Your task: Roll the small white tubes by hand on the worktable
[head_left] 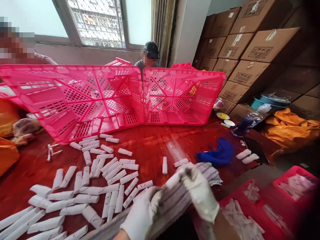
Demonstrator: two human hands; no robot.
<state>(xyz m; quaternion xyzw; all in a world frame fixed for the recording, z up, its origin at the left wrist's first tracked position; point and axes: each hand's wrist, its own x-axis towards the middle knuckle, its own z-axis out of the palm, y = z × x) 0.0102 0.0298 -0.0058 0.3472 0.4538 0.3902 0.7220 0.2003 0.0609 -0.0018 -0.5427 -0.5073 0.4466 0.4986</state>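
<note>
Tube (173, 180), white, cylindrical and plastic-looking, is grasped between white-gloved left hand (142, 212) and right hand (200, 191), above near grey striped cloth (175, 201); a loose grip could let it roll down onto the red table (150, 141).

The right hand (200, 188) is blurry. Pink baskets (75, 69) hide most of a person (151, 50). The bottom edge cuts off white tubes (43, 234), and marks on the boxes (250, 68) are too small to read

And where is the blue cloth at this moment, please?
The blue cloth lies on the red table, right of centre in the head view, just beyond the striped towel.
</note>
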